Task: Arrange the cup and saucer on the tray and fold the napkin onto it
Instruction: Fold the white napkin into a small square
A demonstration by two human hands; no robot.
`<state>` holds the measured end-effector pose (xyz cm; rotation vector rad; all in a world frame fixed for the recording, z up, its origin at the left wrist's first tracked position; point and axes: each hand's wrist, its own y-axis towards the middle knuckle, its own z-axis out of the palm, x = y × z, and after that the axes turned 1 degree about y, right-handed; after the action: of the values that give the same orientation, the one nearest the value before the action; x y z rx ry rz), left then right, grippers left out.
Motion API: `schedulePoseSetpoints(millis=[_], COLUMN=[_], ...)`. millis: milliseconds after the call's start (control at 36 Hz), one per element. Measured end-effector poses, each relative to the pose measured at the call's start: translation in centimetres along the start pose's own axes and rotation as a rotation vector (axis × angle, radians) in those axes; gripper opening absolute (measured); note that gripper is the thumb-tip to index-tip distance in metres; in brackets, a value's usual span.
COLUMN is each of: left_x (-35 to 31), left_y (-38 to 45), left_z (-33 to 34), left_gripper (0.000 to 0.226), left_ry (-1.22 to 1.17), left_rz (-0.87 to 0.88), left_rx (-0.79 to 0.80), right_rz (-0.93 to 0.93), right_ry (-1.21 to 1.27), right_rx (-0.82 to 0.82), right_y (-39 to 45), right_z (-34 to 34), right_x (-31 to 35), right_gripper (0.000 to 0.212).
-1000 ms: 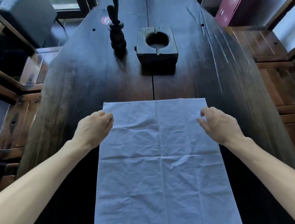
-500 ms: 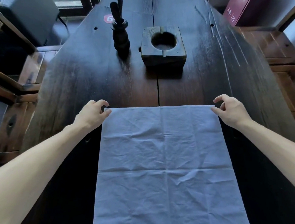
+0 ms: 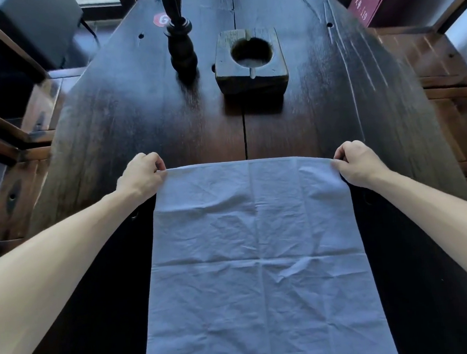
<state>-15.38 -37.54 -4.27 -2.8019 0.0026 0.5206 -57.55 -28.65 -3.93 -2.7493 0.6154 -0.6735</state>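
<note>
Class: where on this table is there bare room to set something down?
Bare wood lies between the napkin's far edge, pinched by the left hand and right hand, and the wooden block. Crowded: around the block and dark turned holder.

One napkin (image 3: 260,253); two hands; one wooden block (image 3: 251,61)

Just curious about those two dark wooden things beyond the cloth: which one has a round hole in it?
The square wooden block, on the right. The other, a tall turned wooden stand left of it, is slim with no visible hole.
</note>
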Motion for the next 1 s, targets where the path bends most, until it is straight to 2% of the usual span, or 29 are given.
schedulePoseSetpoints(millis=[139, 278, 389, 500, 583, 833, 1000], left_x=[-0.7, -1.9, -2.9, -3.3, -3.4, 0.4, 2.4], left_y=[-1.0, -1.1, -1.7, -3.6, -5.3, -13.0, -18.7], left_z=[-1.6, -4.0, -6.0, -8.0, -9.3, -11.9, -11.0], left_gripper=[0.006, 0.004, 0.017, 0.015, 0.012, 0.006, 0.009], left_ry=[-0.087, -0.171, -0.209, -0.229, -0.213, -0.189, -0.306], left_rz=[0.026, 0.085, 0.129, 0.168, 0.220, 0.417, 0.383], left_rx=[-0.052, -0.185, -0.261, -0.292, -0.280, -0.192, -0.123], right_rz=[-0.019, -0.092, -0.167, -0.242, -0.286, -0.433, -0.434], right_ry=[0.101, 0.131, 0.129, 0.146, 0.093, 0.021, 0.027], right_rx=[-0.063, -0.170, -0.262, -0.326, -0.302, -0.208, -0.058], right_y=[-0.8, -2.0, -3.1, -5.4, -7.7, -16.6, -21.7], right_z=[-1.9, -4.7, -6.6, -8.4, -9.6, -12.0, -11.3], right_x=[0.9, 2.2, 3.0, 3.5, 3.5, 1.5, -1.0], right_gripper=[0.015, 0.016, 0.014, 0.016, 0.017, 0.001, 0.014])
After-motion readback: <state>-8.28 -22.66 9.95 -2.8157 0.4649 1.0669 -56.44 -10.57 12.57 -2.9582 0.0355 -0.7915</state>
